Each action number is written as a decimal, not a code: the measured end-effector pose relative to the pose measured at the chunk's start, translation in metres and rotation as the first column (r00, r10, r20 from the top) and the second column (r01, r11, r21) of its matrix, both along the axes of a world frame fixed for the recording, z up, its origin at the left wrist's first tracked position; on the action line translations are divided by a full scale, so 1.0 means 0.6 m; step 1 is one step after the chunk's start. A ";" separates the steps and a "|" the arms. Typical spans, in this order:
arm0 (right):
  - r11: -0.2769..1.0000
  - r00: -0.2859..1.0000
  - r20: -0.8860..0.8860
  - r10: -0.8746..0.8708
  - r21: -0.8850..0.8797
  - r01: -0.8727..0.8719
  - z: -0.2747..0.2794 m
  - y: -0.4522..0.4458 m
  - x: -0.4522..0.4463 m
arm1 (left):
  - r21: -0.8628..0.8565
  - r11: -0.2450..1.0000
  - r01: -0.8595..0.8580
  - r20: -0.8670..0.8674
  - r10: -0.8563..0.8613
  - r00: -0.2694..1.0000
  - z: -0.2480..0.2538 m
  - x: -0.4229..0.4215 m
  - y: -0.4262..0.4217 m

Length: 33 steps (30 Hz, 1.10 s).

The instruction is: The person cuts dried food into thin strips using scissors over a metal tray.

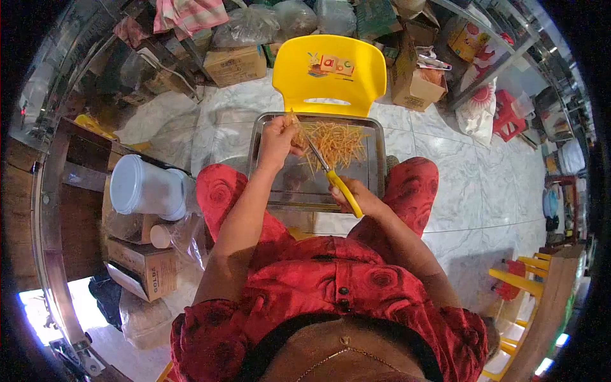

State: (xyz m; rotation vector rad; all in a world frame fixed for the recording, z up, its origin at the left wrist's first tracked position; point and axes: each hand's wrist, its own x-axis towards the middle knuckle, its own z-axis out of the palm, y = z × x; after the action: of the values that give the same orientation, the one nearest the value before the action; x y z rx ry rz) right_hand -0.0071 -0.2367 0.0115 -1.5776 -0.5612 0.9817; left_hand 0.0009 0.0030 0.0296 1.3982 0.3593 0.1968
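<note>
A metal tray (293, 191) lies in front of me on or against a yellow chair (329, 76). Thin tan strips (337, 145) are heaped in its upper middle and right. Above the tray's left part, my left hand (280, 140) is closed on a brownish-tan piece (294, 122). My right hand (353, 194) is wrapped round the yellow handles of a pair of scissors (345, 192). The metal blades point up and left, with their tips beside the held piece. Whether the blades touch it cannot be made out.
White buckets (146, 188) stand at the left, above a cardboard box (143, 267). More boxes (235, 65) and plastic bags (248, 27) line the far side. A metal shelf frame runs up the left edge. Yellow stools (519, 280) are at the lower right.
</note>
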 end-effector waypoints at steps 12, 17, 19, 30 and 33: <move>0.987 0.965 0.256 0.060 -0.158 -0.020 -0.004 0.001 0.006 | -0.209 0.970 0.126 0.028 -0.123 0.992 -0.017 0.001 0.004; 0.980 0.973 0.220 0.071 -0.195 -0.027 0.004 0.000 0.006 | -0.135 0.983 0.123 0.056 -0.117 0.992 -0.014 0.000 0.006; 0.978 0.969 0.232 0.083 -0.204 -0.035 0.000 -0.001 0.006 | 0.003 0.993 0.116 -0.018 -0.116 0.993 -0.016 -0.002 0.015; 0.983 0.967 0.245 0.075 -0.183 -0.030 0.007 0.002 0.002 | -0.085 0.996 0.005 0.006 -0.005 1.000 -0.014 -0.005 -0.002; 0.969 0.959 0.260 0.108 -0.245 -0.042 0.008 0.003 0.004 | -0.044 0.999 -0.014 0.023 0.015 1.000 -0.026 -0.002 -0.003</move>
State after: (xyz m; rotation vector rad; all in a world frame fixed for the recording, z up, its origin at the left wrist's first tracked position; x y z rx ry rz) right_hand -0.0049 -0.2350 0.0163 -1.9355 -0.7193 0.9200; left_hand -0.0001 0.0014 0.0141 1.3495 0.3528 0.2160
